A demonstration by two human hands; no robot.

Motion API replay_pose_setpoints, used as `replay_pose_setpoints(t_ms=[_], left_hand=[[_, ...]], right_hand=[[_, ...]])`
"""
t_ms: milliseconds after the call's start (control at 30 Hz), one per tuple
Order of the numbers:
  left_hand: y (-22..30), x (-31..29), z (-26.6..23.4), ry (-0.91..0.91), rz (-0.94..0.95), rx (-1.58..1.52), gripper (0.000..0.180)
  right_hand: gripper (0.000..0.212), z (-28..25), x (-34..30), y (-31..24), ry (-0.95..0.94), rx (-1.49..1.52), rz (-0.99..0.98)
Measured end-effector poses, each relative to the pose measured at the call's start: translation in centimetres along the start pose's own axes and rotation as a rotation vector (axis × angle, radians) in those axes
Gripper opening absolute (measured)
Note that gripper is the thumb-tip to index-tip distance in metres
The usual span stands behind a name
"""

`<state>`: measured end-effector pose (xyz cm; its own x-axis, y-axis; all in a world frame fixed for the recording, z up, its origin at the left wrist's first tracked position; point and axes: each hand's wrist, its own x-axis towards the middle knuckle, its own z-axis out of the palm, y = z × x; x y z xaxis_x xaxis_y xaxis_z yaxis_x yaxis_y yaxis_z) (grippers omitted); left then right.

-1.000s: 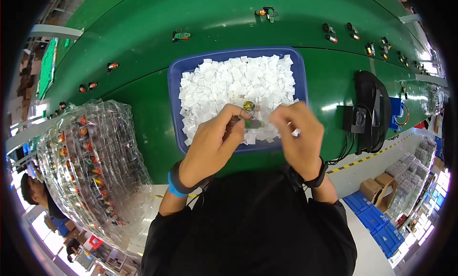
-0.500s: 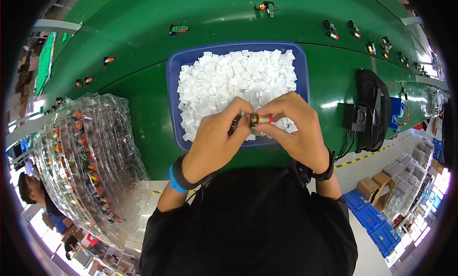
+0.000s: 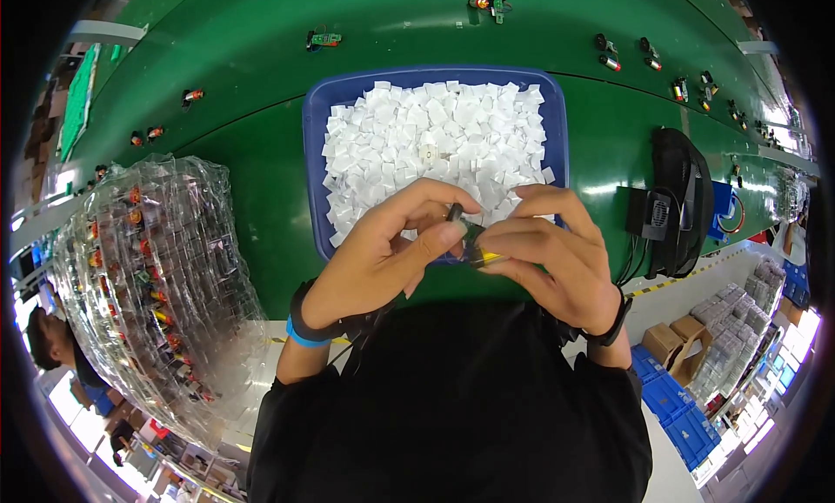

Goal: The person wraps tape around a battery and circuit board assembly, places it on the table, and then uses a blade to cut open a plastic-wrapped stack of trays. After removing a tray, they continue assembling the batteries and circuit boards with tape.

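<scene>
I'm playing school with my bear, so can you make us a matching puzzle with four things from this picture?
1. rectangular tub
2. small electronic assembly
3. stacked plastic trays
4. blue wristband

A. on the left wrist
B. see-through
C. held by left hand and right hand
D. full of small white pieces

Pairs: 1-D, 2-C, 3-B, 4-A

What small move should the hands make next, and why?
Perhaps a light press by the right hand on the dark-and-yellow part, the left hand steadying it: both hands' fingers meet there, over the near rim of the blue tray.
</scene>
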<state>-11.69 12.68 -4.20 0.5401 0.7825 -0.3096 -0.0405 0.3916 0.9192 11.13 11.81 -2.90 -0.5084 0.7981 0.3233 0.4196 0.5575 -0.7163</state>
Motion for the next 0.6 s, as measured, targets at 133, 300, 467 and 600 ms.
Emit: replay_pose_setpoints(t_ms=[133,300,467,600], left_hand=[[-0.1,0.4,0.2,-0.009,0.0,0.015,0.023],[-0.6,0.8,0.6,0.0,-0.045,-0.106,0.023],[-0.9,1.0,1.3,0.012,-0.107,-0.177,0.027],[-0.6,1.2,0.5,-0.059,-0.148,0.023,0.031]], right_hand=[[0.03,0.9,-0.6,0.3,0.108,-0.083,-0.098],[0.028,1.7,-1.1,0.4,0.179,-0.312,-0.213],[0.023,1.9,-1.2,0.1,0.24,-0.367,-0.203],[0.023,1.8,-0.9,0.0,0.202,-0.345,-0.102]])
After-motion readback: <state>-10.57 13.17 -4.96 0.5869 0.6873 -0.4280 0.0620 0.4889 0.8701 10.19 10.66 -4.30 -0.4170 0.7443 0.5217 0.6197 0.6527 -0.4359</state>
